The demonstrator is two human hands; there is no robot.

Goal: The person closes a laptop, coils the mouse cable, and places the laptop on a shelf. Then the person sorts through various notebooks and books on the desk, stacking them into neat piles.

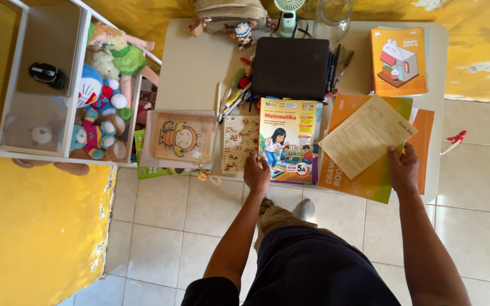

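From my head view, my left hand (256, 173) lies flat with fingers spread on the maths workbook (288, 139) at the tabletop's (194, 62) near edge — pinning it. My right hand (404, 169) pinches the pale printed sheet's (367, 135) corner, holding it over the orange drawing book (364, 178).

No packages, labels, signs, screens

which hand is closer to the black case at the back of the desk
Left. The left hand rests on the schoolbook's near corner, just below the black case; the right hand holds papers off to its right.
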